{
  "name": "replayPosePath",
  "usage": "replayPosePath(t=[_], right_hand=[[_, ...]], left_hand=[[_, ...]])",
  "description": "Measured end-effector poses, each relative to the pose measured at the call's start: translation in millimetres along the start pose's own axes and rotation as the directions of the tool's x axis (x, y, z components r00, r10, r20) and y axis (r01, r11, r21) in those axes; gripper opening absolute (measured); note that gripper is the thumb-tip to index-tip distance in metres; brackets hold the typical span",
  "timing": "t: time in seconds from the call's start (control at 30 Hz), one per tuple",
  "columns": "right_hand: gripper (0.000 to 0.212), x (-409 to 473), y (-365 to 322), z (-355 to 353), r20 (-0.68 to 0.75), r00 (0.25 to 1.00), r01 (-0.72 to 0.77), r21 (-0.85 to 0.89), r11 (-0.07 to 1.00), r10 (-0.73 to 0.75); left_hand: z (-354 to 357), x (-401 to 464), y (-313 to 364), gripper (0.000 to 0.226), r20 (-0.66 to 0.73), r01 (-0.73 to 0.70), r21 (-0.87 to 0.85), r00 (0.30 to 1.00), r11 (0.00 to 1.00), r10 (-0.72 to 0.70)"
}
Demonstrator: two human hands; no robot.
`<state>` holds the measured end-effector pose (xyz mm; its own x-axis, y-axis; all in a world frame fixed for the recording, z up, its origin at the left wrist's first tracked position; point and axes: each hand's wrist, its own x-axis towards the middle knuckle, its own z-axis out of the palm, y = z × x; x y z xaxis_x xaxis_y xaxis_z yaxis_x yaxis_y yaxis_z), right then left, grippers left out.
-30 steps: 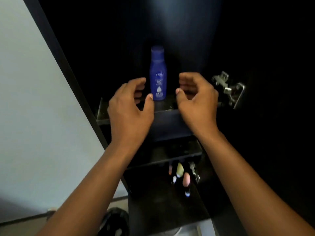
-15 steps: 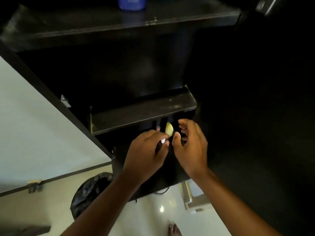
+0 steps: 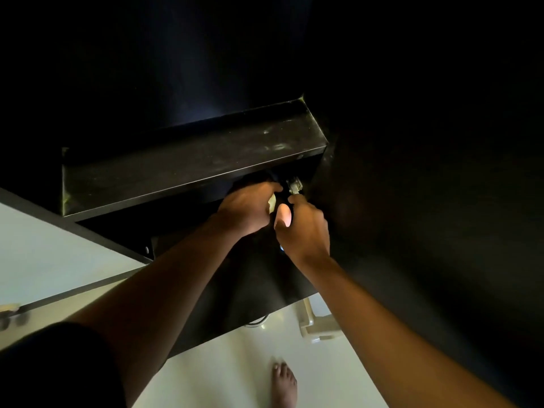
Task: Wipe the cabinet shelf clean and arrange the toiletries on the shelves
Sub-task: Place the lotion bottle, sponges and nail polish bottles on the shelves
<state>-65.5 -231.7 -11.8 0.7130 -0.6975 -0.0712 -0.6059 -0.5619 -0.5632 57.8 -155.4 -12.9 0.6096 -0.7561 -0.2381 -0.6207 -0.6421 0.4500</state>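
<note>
Cabinet (image 3: 412,142) fills most of the view, black, interior very dark. One shelf (image 3: 188,169) runs left to right across the middle, top surface bare with pale smudges toward its right end. White floor (image 3: 229,375) lies near and below, a bare foot (image 3: 284,384) on it, a beige plastic piece (image 3: 319,328) just right of the cabinet's lower edge.

Both hands reach under the shelf's front edge, close together, nearly touching. Left hand (image 3: 247,210) has its fingers curled around a pale yellow item (image 3: 272,204); only a sliver of that shows past the knuckles. Right hand (image 3: 306,228) grips a pink rounded item (image 3: 284,215), thumb side toward the left hand, pink tip sticking out. Small blue-white bit (image 3: 281,247) shows below the right hand; cannot tell what it is. Metal hinge (image 3: 294,185) sits just far of the right hand's fingertips, under the shelf's right end. So the toiletries in view are in the hands, below the shelf, not on it.
</note>
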Motion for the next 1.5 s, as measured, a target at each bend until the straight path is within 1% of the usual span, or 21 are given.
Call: replayPosePath(t=[0.07,0.2,0.3,0.37,0.47,0.53,0.6,0.67,0.7,0.8,0.9,1.03,1.1,1.17,1.23,1.3,1.37,1.5], right_hand=[[0.029,4,-1,3,0.024,0.999,-0.025,-0.022,0.999,0.026],[0.017,10,0,10,0.048,0.996,-0.069,-0.088,0.994,0.073],[0.022,9,-1,13,0.033,0.996,-0.084,-0.095,0.992,0.088],[0.022,7,-2,12,0.021,0.996,-0.081,-0.102,0.992,0.083],[0.018,2,-3,6,-0.007,0.998,-0.058,-0.11,0.992,0.058],[0.014,-3,-5,-2,-0.023,1.0,-0.023,-0.115,0.993,0.021],[0.009,-11,-9,-15,-0.053,0.999,-0.001,-0.092,0.996,-0.004],[0.025,-20,-13,-30,-0.075,0.997,0.021,-0.073,0.997,-0.027],[0.03,-26,-16,-39,-0.079,0.996,0.032,-0.07,0.997,-0.037],[0.026,-41,-25,-61,-0.124,0.986,0.109,-0.056,0.992,-0.116],[0.028,-47,-40,-81,-0.156,0.972,0.175,-0.034,0.984,-0.178],[0.039,-47,-69,-107,-0.205,0.951,0.244,0.033,0.969,-0.232],[0.036,-46,-85,-118,-0.224,0.936,0.302,0.112,0.947,-0.273],[0.032,-44,-102,-129,-0.212,0.93,0.347,0.23,0.909,-0.302],[0.034,-38,-119,-137,-0.188,0.931,0.359,0.307,0.881,-0.314],[0.037,-29,-134,-141,-0.132,0.948,0.32,0.396,0.861,-0.291],[0.04,-19,-147,-141,-0.094,0.958,0.282,0.472,0.836,-0.27],[0.039,3,-163,-139,-0.095,0.956,0.289,0.474,0.832,-0.278]], left_hand=[[5,8,-4,0.058,0.02,-0.002,-0.001,1.0,1.0,0.002],[7,14,-9,0.042,0.041,0.009,-0.036,0.999,0.999,-0.008],[3,14,-7,0.026,0.043,-0.035,-0.023,0.998,0.999,0.036],[1,12,-6,0.024,0.039,-0.078,0.018,0.996,0.997,0.077],[-1,9,-7,0.031,0.005,-0.084,0.037,0.996,0.996,0.083],[-1,7,-6,0.037,-0.044,-0.097,0.042,0.994,0.994,0.098],[-6,1,1,0.031,-0.099,-0.133,0.05,0.986,0.99,0.138],[-14,-16,11,0.024,-0.202,-0.191,0.088,0.958,0.978,0.206],[-16,-27,14,0.027,-0.252,-0.211,0.105,0.94,0.972,0.231],[-24,-61,22,0.037,-0.388,-0.221,0.104,0.888,0.97,0.245],[-43,-91,30,0.033,-0.509,-0.194,0.051,0.839,0.98,0.193],[-79,-133,44,0.023,-0.641,-0.103,-0.091,0.767,0.991,0.021],[-97,-152,49,0.022,-0.679,-0.079,-0.152,0.733,0.985,-0.046],[-119,-163,50,0.024,-0.716,-0.089,-0.218,0.691,0.972,-0.097],[-141,-165,46,0.028,-0.742,-0.108,-0.266,0.657,0.958,-0.132],[-159,-162,40,0.029,-0.742,-0.116,-0.314,0.65,0.943,-0.167],[-172,-155,34,0.029,-0.708,-0.094,-0.362,0.674,0.927,-0.208],[-189,-135,27,0.032,-0.651,0.013,-0.381,0.706,0.924,-0.279]])
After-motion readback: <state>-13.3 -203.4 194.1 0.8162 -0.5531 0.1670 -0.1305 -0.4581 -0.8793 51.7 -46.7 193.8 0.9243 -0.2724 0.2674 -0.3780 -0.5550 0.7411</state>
